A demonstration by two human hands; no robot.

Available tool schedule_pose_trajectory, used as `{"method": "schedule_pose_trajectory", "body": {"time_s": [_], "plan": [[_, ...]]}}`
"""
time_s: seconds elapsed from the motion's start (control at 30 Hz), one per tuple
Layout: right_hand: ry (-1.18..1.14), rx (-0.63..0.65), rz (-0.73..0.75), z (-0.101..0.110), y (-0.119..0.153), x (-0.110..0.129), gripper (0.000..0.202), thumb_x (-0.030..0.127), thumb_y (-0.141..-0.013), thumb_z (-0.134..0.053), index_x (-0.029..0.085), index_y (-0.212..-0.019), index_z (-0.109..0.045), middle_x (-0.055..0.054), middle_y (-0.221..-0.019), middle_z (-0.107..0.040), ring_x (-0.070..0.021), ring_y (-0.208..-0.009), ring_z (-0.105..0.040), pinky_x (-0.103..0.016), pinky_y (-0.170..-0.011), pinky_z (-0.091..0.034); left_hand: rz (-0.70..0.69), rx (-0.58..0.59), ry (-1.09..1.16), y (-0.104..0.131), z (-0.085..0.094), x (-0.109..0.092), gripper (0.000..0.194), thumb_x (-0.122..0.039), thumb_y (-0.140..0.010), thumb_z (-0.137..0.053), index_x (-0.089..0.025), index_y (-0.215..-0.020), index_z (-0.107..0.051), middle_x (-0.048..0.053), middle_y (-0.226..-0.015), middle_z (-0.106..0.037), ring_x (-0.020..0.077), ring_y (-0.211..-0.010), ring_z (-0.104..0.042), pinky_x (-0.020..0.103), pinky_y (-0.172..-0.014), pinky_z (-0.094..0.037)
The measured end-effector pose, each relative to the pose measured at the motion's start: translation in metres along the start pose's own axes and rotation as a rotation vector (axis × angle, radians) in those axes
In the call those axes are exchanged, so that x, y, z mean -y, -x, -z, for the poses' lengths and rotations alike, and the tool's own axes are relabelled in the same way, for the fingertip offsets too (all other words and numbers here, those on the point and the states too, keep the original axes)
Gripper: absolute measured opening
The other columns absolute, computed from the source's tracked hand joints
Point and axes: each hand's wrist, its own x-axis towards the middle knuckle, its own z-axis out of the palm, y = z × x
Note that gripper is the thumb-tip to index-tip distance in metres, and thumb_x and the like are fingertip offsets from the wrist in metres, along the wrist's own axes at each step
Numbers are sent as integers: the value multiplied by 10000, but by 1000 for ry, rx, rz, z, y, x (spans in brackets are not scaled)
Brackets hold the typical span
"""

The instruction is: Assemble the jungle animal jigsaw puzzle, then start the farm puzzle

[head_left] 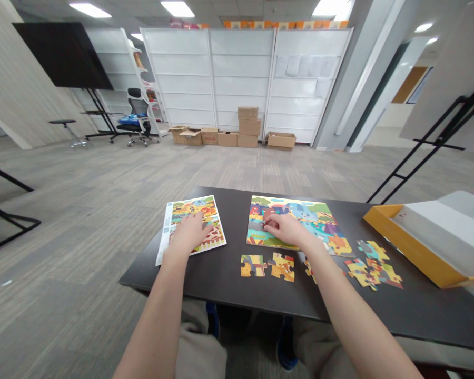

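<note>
My left hand [191,230] lies with fingers stretched out on a printed picture sheet [217,234] of colourful cartoon animals. My right hand [286,229] is over the left part of a jigsaw puzzle [304,210], its thumb and fingers pinched at a puzzle piece [267,212]; the fingers partly hide this piece. In front of the puzzle lie two loose yellow pieces, a left piece [253,266] and a right piece [282,267]. Another piece [308,269] is partly covered by my right forearm. An orange piece [337,243] rests at the puzzle's lower right.
Several loose pieces [375,271] are clustered on the right of the black table [221,281]. Beyond them stands an open yellow and white box [422,247]. Cardboard boxes [229,138], an office chair [136,116] and a screen on a stand [63,55] are farther back.
</note>
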Motion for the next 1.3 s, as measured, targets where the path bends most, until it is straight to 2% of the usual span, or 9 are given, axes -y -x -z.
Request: {"method": "schedule_pose_trajectory", "body": {"time_s": [0.23, 0.4, 0.53, 0.8, 0.87, 0.97, 1.07, 1.2, 1.3], "plan": [[-45, 1, 12, 1, 2, 0, 153, 311, -924, -612, 217, -989, -714, -36, -840, -753, -167, -705, -643, -258, -643, -403, -37, -138, 177, -5, 1, -6, 537, -261, -817, -639, -135, -1333, -556, 178, -1326, -632, 327, -1190, -625, 426, -1028, -475], [-75, 6, 29, 5, 4, 3, 136, 280, -922, -608, 212, -963, -718, -44, -857, -768, -180, -755, -676, -261, -675, -435, -292, -181, 356, 3, 4, -29, 513, -254, -748, -686, -173, -1250, -615, 107, -1258, -667, 273, -1107, -653, 379, -1006, -500], [-59, -38, 21, 11, 5, 3, 160, 293, -916, -603, 224, -972, -736, -32, -788, -751, -177, -713, -660, -258, -639, -422, -477, -80, 384, 13, 4, -45, 432, -278, -774, -673, -186, -1196, -649, 94, -1249, -670, 261, -1097, -659, 371, -988, -508], [-125, -153, 32, 34, 16, 5, 209, 280, -901, -582, 242, -1012, -756, -12, -731, -729, -163, -655, -641, -267, -628, -430, -429, 2, 262, 31, 21, -57, 315, -324, -807, -690, -212, -1102, -701, 88, -1153, -721, 291, -1075, -670, 379, -941, -491], [-137, -158, 10, 38, 18, 5, 207, 298, -900, -587, 250, -1007, -758, -5, -716, -724, -160, -634, -635, -268, -617, -429, -475, 75, 298, 39, 27, -64, 268, -376, -818, -696, -223, -1037, -715, 62, -1065, -740, 272, -1007, -679, 352, -874, -496], [-164, -159, 3, 41, 20, 4, 201, 314, -902, -588, 250, -990, -757, -1, -715, -725, -157, -626, -634, -266, -613, -430, -566, 246, 373, 55, 31, -77, 348, -428, -752, -770, -249, -1045, -711, 25, -1027, -747, 236, -922, -686, 300, -774, -490], [-172, -154, -1, 43, 21, 4, 196, 313, -902, -591, 244, -988, -752, -6, -755, -744, -152, -626, -636, -265, -619, -434, -589, 299, 314, 66, 31, -87, 419, -381, -690, -822, -245, -1066, -700, 36, -1075, -737, 260, -981, -677, 308, -799, -477], [-150, -140, 1, 42, 20, 5, 192, 282, -893, -599, 244, -995, -758, -10, -763, -751, -155, -636, -645, -261, -618, -436, -611, 337, 294, 67, 29, -93, 472, -320, -675, -823, -220, -1110, -671, 58, -1125, -699, 268, -1023, -650, 316, -834, -468], [-141, -125, 11, 40, 18, 6, 200, 273, -889, -606, 245, -1010, -763, -11, -726, -743, -164, -644, -656, -262, -618, -443, -642, 354, 345, 62, 28, -93, 357, -334, -677, -814, -198, -982, -688, 51, -1030, -687, 247, -947, -643, 294, -771, -458]]}}
